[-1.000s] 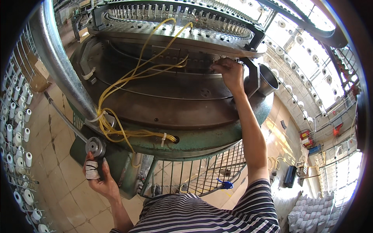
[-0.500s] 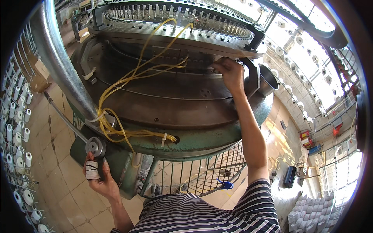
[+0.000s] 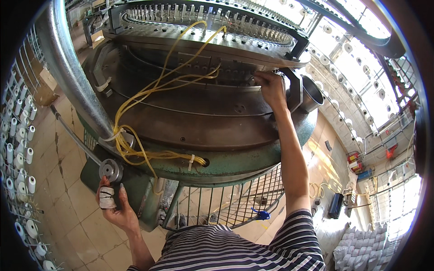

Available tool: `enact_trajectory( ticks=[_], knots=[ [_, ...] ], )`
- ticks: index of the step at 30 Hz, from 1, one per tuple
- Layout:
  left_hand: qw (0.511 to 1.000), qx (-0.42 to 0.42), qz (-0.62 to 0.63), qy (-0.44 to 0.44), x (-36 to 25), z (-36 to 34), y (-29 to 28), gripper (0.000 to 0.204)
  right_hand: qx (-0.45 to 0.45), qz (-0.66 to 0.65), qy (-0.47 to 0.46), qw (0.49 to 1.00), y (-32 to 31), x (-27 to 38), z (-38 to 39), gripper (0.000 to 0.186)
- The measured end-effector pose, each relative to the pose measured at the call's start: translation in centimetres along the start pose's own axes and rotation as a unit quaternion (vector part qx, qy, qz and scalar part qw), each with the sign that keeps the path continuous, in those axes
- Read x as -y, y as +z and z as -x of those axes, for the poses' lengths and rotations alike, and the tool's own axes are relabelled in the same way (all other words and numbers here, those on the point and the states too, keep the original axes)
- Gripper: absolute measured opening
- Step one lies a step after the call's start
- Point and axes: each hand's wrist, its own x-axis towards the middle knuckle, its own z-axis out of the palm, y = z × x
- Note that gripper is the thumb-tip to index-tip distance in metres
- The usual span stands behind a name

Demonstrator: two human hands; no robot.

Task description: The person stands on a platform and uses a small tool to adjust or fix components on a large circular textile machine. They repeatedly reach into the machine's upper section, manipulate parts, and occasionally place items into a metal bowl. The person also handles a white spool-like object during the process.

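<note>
My left hand, with tape wrapped round a finger, touches the lower edge of a round metal hub on a long lever, thumb and finger apart. My right hand reaches into the dark band of fittings under the upper plate of a large green circular machine, fingers pinched; what they grip is hidden. Yellow tubes run over the machine's body from a hole in its rim up to those fittings. A metal cup stands right of my right hand.
A thick steel post rises at the left. Racks of white yarn cones line both sides. Below are a wire guard and tiled floor. At lower right lie white bundles, a hose and a black case.
My right hand has shifted slightly to the right along the fittings, its fingertips still pinched. My left hand stays at the round hub.
</note>
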Motion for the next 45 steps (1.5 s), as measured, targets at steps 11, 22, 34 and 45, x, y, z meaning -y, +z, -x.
enact_trajectory(
  ticks=[11,22,34,45],
  knots=[
    [1.0,0.006,0.003,0.01,0.0,-0.1,0.0,0.042,0.023,0.085,-0.112,0.99,-0.4,-0.1,-1.2,0.019],
    [1.0,0.009,0.02,-0.003,-0.4,0.0,0.0,0.04,0.033,0.312,-0.032,0.949,0.4,5.2,0.2,0.014],
    [1.0,0.014,0.007,0.026,-0.1,-0.2,-0.1,0.041,0.019,0.181,-0.083,0.98,-0.6,2.3,-0.3,0.024],
    [1.0,0.007,0.006,0.016,-0.3,-0.1,0.0,0.042,0.091,0.232,-0.158,0.955,-1.7,1.9,-1.5,0.029]
  ],
)
